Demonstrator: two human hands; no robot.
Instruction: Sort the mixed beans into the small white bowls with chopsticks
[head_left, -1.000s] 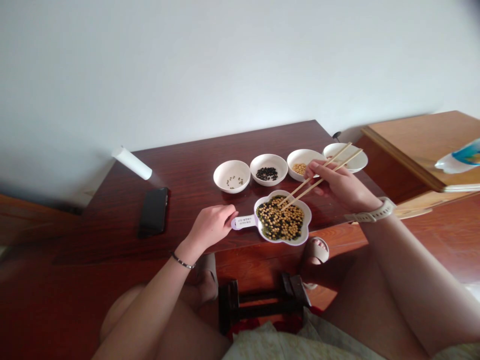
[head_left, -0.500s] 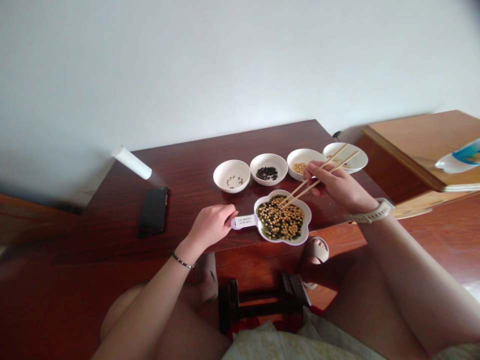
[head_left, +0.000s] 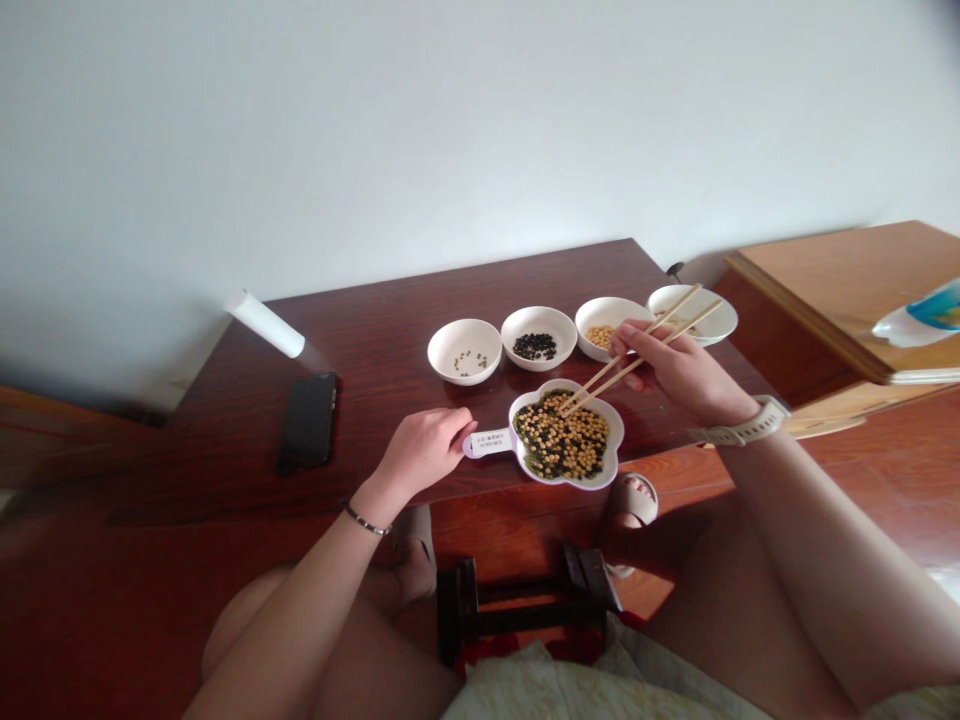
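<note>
Reddish-brown wooden worktop [head_left: 375, 350] runs along a white wall [head_left: 450, 130]. Over it, thin wooden chopsticks [head_left: 592, 382] slant down, their tips at the upper part of a flower-shaped white dish [head_left: 617, 432]; whether they pinch a bean is too small to tell. They look smooth and light, and the mixed beans [head_left: 561, 438], mostly yellow with dark and greenish ones, look hard, round and likely to slip, so a firm grip near the tips seems best. The right hand [head_left: 671, 368] is closed around the upper chopsticks in a writing-style hold, a pale watch [head_left: 742, 425] on its wrist. The left hand [head_left: 420, 450], open and relaxed with a thin bracelet [head_left: 364, 520] at the wrist, rests at the worktop edge, its fingertips just beside the dish's labelled handle [head_left: 486, 444], the natural place to steady it. Beyond stand four white bowls: a small bowl [head_left: 442, 365] with a few green beans, a bowl [head_left: 525, 355] of black beans, a bowl [head_left: 592, 314] of yellow beans, and a shallow bowl [head_left: 720, 320] partly behind the chopsticks. A black phone [head_left: 307, 425] lies to the left.
</note>
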